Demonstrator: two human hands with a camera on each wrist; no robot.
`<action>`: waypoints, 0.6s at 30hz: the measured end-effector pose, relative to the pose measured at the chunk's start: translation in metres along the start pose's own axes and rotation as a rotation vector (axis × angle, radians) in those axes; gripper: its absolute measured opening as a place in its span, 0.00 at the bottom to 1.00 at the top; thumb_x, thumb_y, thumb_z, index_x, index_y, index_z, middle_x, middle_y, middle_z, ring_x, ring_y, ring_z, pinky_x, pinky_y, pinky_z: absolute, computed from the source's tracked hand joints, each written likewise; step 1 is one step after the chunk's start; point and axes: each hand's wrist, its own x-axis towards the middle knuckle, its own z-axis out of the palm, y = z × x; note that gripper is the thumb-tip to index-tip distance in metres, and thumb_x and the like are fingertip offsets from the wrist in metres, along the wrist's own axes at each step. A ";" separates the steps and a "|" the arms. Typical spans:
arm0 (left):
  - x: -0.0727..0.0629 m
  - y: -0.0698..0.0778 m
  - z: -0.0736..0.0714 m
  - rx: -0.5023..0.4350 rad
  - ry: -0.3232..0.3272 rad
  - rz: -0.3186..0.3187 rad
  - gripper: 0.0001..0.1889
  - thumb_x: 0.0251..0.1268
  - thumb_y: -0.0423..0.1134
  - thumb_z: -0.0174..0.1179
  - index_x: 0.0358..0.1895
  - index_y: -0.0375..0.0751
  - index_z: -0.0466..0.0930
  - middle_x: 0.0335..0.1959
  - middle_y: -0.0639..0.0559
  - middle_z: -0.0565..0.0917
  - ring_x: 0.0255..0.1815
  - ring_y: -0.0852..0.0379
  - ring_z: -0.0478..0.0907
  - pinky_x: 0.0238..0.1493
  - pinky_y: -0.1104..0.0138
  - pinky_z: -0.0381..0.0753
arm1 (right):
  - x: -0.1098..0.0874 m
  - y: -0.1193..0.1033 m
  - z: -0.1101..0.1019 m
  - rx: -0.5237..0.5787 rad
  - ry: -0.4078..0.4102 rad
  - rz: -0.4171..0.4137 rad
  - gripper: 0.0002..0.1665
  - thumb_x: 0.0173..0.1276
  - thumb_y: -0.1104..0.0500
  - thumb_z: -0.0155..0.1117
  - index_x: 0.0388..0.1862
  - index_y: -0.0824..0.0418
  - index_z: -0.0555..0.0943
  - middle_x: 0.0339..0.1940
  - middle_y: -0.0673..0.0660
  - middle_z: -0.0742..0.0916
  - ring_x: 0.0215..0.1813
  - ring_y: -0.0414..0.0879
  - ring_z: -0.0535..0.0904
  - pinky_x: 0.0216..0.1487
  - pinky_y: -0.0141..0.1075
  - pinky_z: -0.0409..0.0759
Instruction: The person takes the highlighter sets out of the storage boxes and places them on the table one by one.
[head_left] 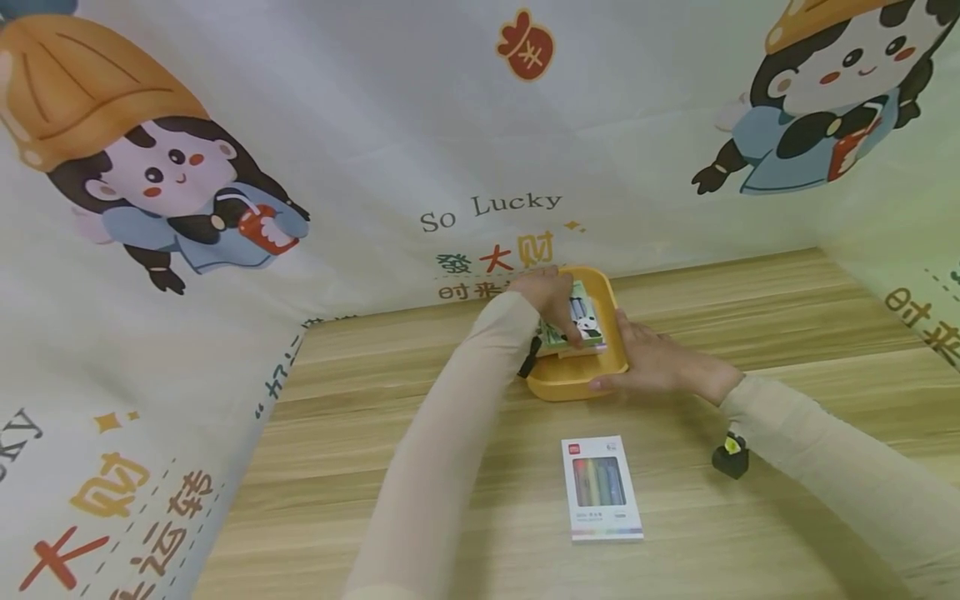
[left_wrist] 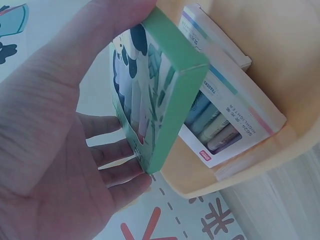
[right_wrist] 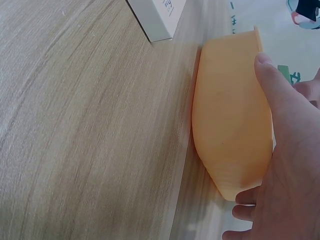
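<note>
Premises: a screened-off work corner; whether in a home, an office or a studio cannot be told. Pale sheeting [head_left: 375, 108] encloses the wood-grain worktop [head_left: 337, 433] at back, left and right — printed with cartoon figures [head_left: 180, 200], Chinese characters [head_left: 497, 258] and the words "So Lucky" [head_left: 517, 205]. Stationery noted — a white pen box [head_left: 602, 521] on the worktop, further pen boxes [left_wrist: 245, 110] in a yellow tray [head_left: 566, 390].

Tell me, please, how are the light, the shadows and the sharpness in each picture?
Head: soft shadow on the table below the right sleeve, and the smallest print on the white box is unreadable; left wrist: the left hand looks dim and bluish, but "HIGHLIGHTER" reads on the highlighter box; right wrist: no strong glare on the yellow tray.
</note>
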 end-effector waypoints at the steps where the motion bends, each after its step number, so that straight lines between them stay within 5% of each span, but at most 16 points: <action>1: 0.000 -0.001 0.000 -0.002 -0.005 -0.001 0.57 0.44 0.69 0.71 0.76 0.47 0.57 0.71 0.49 0.68 0.72 0.51 0.66 0.76 0.58 0.67 | 0.000 0.000 0.000 0.003 -0.001 -0.001 0.79 0.57 0.19 0.55 0.78 0.72 0.29 0.81 0.73 0.47 0.80 0.71 0.46 0.75 0.71 0.50; 18: -0.009 -0.011 -0.004 -0.003 -0.036 0.015 0.60 0.42 0.70 0.71 0.77 0.46 0.53 0.76 0.46 0.61 0.77 0.48 0.60 0.77 0.52 0.65 | -0.001 -0.002 -0.001 0.014 0.004 -0.013 0.79 0.57 0.20 0.56 0.78 0.73 0.29 0.81 0.74 0.48 0.80 0.71 0.47 0.76 0.68 0.53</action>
